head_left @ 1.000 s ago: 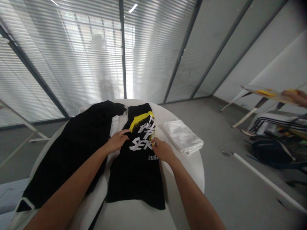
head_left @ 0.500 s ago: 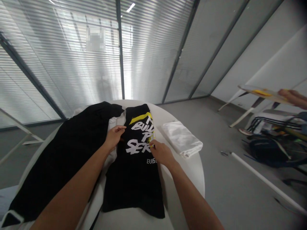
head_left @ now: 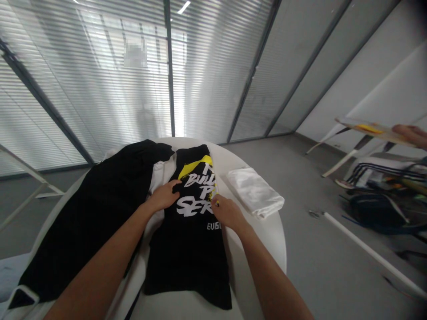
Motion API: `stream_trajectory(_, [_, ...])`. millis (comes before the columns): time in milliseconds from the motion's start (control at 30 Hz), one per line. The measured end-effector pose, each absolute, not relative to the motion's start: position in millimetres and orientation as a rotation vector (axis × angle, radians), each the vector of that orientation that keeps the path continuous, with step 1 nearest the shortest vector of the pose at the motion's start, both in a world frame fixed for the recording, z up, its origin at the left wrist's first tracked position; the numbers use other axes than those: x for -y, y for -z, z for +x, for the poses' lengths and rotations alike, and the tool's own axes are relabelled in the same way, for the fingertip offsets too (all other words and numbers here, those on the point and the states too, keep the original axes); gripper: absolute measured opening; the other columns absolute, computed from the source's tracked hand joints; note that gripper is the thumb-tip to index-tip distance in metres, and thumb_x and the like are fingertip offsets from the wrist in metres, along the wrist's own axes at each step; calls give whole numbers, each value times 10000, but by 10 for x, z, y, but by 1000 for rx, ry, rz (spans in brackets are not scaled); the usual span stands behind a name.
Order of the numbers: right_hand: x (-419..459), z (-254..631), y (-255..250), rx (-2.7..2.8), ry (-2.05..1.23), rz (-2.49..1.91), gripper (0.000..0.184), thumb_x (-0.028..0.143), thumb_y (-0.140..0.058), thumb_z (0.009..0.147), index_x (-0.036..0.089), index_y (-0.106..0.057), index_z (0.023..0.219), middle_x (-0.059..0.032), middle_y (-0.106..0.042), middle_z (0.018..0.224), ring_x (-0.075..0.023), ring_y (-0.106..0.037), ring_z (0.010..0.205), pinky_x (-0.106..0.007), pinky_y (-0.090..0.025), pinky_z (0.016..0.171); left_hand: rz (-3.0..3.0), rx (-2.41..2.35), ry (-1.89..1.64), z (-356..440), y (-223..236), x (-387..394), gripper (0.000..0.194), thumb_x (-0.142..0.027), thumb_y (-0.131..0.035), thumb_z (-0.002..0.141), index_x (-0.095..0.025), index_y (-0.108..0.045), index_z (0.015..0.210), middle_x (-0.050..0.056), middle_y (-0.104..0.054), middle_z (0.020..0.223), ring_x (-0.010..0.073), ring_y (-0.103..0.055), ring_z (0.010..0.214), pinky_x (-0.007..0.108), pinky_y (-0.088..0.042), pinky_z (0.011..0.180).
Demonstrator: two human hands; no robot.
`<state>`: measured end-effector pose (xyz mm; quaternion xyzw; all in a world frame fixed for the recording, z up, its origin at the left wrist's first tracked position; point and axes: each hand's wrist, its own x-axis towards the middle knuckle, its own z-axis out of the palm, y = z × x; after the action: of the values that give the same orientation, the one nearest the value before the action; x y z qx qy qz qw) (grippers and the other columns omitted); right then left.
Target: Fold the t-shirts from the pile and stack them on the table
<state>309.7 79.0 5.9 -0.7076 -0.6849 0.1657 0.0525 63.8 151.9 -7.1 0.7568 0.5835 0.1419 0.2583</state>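
A black T-shirt (head_left: 187, 258) with white lettering and a yellow printed band lies folded lengthwise into a narrow strip on the round white table (head_left: 278, 249). At its left edge rests my left hand (head_left: 164, 195), thumb and fingers apart on the cloth beside the print. My right hand (head_left: 228, 212) has its fingers closed on the shirt's right edge, near the end of the large lettering. Left of the shirt, a larger black garment (head_left: 96, 209) is spread beneath my left forearm, with white cloth (head_left: 158, 175) showing between the two.
A folded white cloth bundle (head_left: 255, 191) lies on the table's right side. Beyond, a white pole (head_left: 363, 249) and a dark bag (head_left: 376, 213) are on the floor. Another person's hand (head_left: 408, 133) is over a second table (head_left: 353, 123). Glass panels with blinds (head_left: 213, 80) stand behind.
My left hand has come down and slightly right onto the shirt's left part, its fingers spreading. My right hand stays at the right edge. The view has shifted slightly.
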Motion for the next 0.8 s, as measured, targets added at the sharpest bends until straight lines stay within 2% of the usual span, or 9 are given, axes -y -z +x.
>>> stream_trajectory(200, [-770, 3095, -110, 2097, -535, -2186, 234, 296, -398, 945, 222, -607, 1022, -91, -713, 997, -237, -658, 954, -301, -399, 770, 2075, -1689, -316, 594, 89, -1541, 530, -294, -509, 850, -221, -493, 1374, 107, -636, 1296, 261, -624, 1136, 338, -453, 952])
stream_trajectory(267, [-769, 3101, -123, 2118, -539, -2189, 239, 290, -397, 944, 217, -608, 1028, -96, -713, 1005, -239, -656, 958, -300, -398, 764, 2020, -1778, -355, 602, 94, -1551, 582, -297, -495, 858, -226, -422, 1431, 117, -658, 1253, 272, -640, 1102, 356, -463, 926])
stream_trajectory(333, [-769, 3108, -133, 2158, -531, -2189, 249, 291, -386, 946, 210, -612, 1012, -104, -713, 1005, -244, -657, 953, -302, -397, 753, 1926, -1857, -404, 606, 100, -1565, 623, -350, -477, 880, -223, -348, 1477, 109, -710, 1114, 268, -673, 1008, 356, -479, 875])
stream_trajectory(367, [-768, 3110, -137, 2186, -526, -2178, 251, 288, -381, 945, 208, -614, 993, -105, -714, 1000, -245, -658, 948, -302, -396, 747, 1887, -1878, -428, 605, 105, -1574, 619, -386, -465, 893, -219, -347, 1478, 98, -725, 1041, 262, -682, 963, 350, -484, 852])
stream_trajectory(433, [-767, 3110, -141, 2248, -522, -2133, 247, 274, -379, 939, 210, -617, 944, -97, -716, 989, -243, -660, 938, -300, -391, 737, 1872, -1857, -461, 597, 124, -1591, 563, -430, -458, 901, -207, -438, 1418, 86, -727, 983, 246, -682, 924, 329, -484, 828])
stream_trajectory(533, [-763, 3095, -135, 2257, -512, -2107, 246, 278, -378, 937, 215, -614, 910, -89, -715, 973, -241, -662, 937, -296, -384, 727, 1966, -1729, -486, 578, 158, -1612, 457, -400, -524, 868, -208, -567, 1280, 84, -704, 1071, 222, -665, 952, 288, -477, 817])
stream_trajectory(700, [-759, 3084, -81, 2120, -425, -2175, 238, 381, -432, 933, 239, -572, 1064, -82, -707, 952, -253, -660, 917, -306, -381, 721, 1951, -1833, -479, 576, 171, -1615, 431, -330, -509, 874, -235, -541, 1292, 73, -710, 1002, 227, -669, 895, 306, -474, 793])
stream_trajectory(800, [-769, 3110, -55, 2124, -441, -2132, 210, 350, -467, 917, 258, -558, 1083, -62, -706, 969, -234, -654, 919, -295, -369, 728, 1951, -1937, -455, 609, 145, -1584, 447, -322, -482, 885, -229, -508, 1321, 100, -700, 1021, 257, -664, 945, 340, -471, 825])
